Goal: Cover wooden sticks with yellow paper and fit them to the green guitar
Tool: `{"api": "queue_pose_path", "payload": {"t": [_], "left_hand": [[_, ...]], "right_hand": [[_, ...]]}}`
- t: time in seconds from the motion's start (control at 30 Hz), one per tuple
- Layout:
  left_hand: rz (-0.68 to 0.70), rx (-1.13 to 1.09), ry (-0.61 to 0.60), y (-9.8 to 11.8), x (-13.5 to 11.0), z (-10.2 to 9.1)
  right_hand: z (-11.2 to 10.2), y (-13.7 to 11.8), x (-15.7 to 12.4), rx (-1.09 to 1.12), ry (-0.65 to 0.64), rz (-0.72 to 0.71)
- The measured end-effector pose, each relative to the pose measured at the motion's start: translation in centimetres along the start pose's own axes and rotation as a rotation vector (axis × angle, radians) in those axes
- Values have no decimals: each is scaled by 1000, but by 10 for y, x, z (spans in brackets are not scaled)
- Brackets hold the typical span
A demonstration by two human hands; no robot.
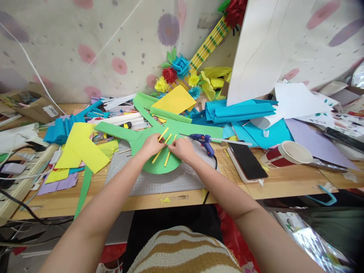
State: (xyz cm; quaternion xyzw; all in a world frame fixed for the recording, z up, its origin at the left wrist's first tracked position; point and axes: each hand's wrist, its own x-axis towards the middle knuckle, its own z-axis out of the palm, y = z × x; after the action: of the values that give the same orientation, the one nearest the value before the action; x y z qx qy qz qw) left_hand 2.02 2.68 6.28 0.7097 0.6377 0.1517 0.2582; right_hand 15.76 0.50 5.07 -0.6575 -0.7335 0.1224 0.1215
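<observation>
A green paper cutout point(142, 141) with a rounded lower end and long arms lies on the grey cutting mat point(119, 167). Three thin yellow strips point(156, 157) rest slantwise across its rounded part. My left hand point(152, 146) has its fingers closed at the leftmost strip, partly covering it. Close beside it, my right hand point(182, 149) is pinched at the rightmost strip, fingers curled inward; its fingertips are partly hidden. Just right of my right hand lies a blue glue gun point(202, 141) with a white glue stick point(230, 141) in its back.
Yellow paper pieces point(82, 146) lie at left by a power strip point(31, 180). Behind stand a yellow paper guitar neck point(210, 43) with paper flowers and a white board point(256, 53). A black phone point(247, 159) and a paper cup point(287, 154) are on the right.
</observation>
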Motion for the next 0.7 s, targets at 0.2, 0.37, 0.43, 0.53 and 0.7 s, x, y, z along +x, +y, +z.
{"api": "queue_pose_path", "payload": {"t": [0.2,0.37,0.43,0.53,0.7], "left_hand": [[-14,16,39,2,-3,-3],[-92,-260,52,-9,-3,-15],[-163,-407,33,-14,-2,-20],[-208,-490,24,-17,-2,-24],[-186,-640,-22,-10,-2,-20]], "right_hand": [[-1,9,1,13,65,-33],[-6,22,10,169,78,-18],[-8,24,18,243,114,-87],[-8,19,33,374,95,-217],[-2,1,58,525,-73,-217]]}}
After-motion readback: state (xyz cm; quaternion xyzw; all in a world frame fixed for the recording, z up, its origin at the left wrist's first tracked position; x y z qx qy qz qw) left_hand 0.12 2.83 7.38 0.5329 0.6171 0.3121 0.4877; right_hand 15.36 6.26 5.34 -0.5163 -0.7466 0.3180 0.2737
